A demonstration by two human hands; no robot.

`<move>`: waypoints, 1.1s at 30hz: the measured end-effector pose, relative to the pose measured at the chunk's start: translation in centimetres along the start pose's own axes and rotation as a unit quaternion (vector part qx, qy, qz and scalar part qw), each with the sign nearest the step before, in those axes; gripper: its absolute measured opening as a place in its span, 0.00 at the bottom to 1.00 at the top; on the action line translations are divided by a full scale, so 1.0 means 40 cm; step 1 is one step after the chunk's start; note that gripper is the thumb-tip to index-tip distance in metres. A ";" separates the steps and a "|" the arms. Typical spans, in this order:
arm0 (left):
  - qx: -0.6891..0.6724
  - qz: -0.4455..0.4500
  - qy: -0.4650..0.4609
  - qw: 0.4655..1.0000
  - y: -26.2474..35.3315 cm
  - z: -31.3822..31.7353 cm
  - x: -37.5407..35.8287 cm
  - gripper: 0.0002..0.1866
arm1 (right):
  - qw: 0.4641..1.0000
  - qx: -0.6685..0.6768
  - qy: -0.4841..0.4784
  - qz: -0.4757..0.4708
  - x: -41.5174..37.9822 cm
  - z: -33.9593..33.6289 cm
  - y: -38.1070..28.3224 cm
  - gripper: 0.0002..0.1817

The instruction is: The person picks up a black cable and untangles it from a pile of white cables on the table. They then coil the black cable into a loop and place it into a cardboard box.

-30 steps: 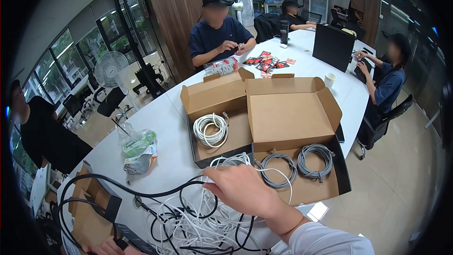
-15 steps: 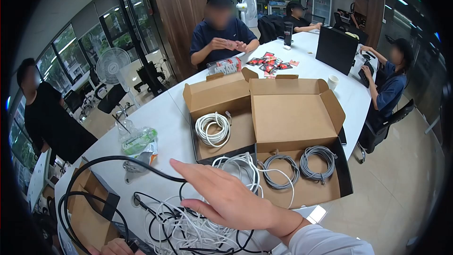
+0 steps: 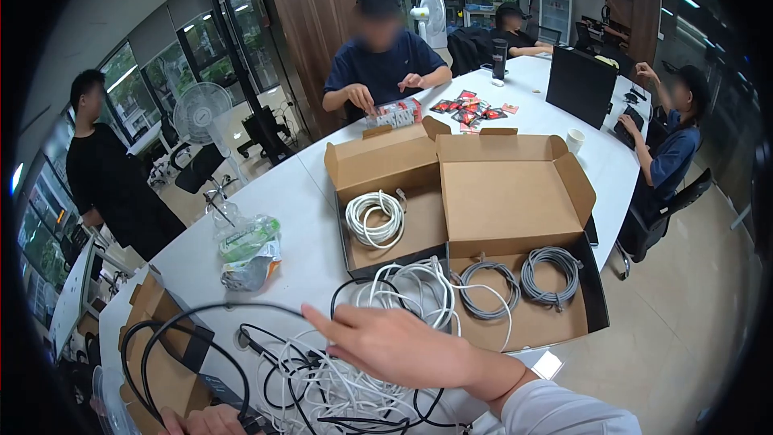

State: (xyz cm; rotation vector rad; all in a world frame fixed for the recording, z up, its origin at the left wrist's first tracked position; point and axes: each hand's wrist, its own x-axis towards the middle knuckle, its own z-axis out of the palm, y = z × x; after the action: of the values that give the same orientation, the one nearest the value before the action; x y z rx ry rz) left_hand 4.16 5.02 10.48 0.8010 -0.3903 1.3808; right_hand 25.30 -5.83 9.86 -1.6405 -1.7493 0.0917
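Note:
A black cable point(image 3: 192, 311) arcs in loops above the table's left part. My left hand point(image 3: 205, 420), cut off by the bottom edge, is closed around the lower part of these loops. At the cable's other side my right hand point(image 3: 394, 346) has its fingers bent together on it, the index finger reaching along it; the thumb is hidden. Beneath my right hand lies a tangle of white and black cables point(image 3: 322, 391). Behind it, an open cardboard box point(image 3: 419, 229) holds a coiled white cable point(image 3: 374, 220), and another point(image 3: 515, 201) holds two coiled grey cables point(image 3: 550, 278).
A green-and-white plastic package point(image 3: 250, 246) lies left of the boxes. Another open box point(image 3: 161, 354) stands at the lower left. Across the table, a person handles a clear pack point(image 3: 398, 113) near red packets point(image 3: 469, 110). A monitor point(image 3: 580, 86) and paper cup point(image 3: 575, 141) stand at the right.
My right hand's spread fingers have bent together, and it has moved slightly lower. The black cable's arc has dropped. Across the table, the person's hands have parted and one has lowered to the clear pack.

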 end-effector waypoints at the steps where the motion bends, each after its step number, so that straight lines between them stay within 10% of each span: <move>1: -0.012 0.017 0.010 1.000 0.003 0.001 0.003 0.16 | 1.000 0.009 -0.021 -0.008 0.000 0.008 -0.002 0.27; 4: 0.045 0.057 -0.033 0.997 0.002 0.016 0.009 0.14 | 0.998 0.006 -0.047 -0.048 -0.001 0.034 0.004 0.29; 5: 0.227 0.150 0.094 0.958 -0.004 0.026 0.001 0.14 | 0.997 -0.007 -0.047 -0.064 -0.002 0.036 0.010 0.29; 7: 0.528 0.332 0.306 0.719 -0.037 0.047 0.001 0.13 | 0.995 -0.016 -0.065 -0.068 -0.001 0.036 0.005 0.34; 10: 0.177 0.228 0.142 0.947 -0.020 0.054 0.000 0.12 | 0.994 -0.024 -0.019 -0.103 -0.005 0.046 0.009 0.35; 19: 0.176 0.224 0.195 0.938 0.003 0.043 0.014 0.07 | 0.994 0.031 -0.042 -0.100 0.016 0.058 0.039 0.35; 22: 0.051 0.054 0.027 0.997 0.043 -0.061 0.007 0.12 | 0.985 0.118 -0.040 -0.119 0.028 0.044 -0.015 0.34; 33: -0.225 -0.141 0.079 0.961 0.021 -0.044 0.015 0.11 | 0.981 0.042 0.180 -0.064 0.031 0.063 -0.024 0.28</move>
State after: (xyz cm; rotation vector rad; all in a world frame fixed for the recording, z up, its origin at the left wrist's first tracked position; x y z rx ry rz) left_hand 3.09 6.68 9.90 0.3502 -0.4263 1.0267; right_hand 23.22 -3.86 9.04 -1.3813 -1.5435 -0.1796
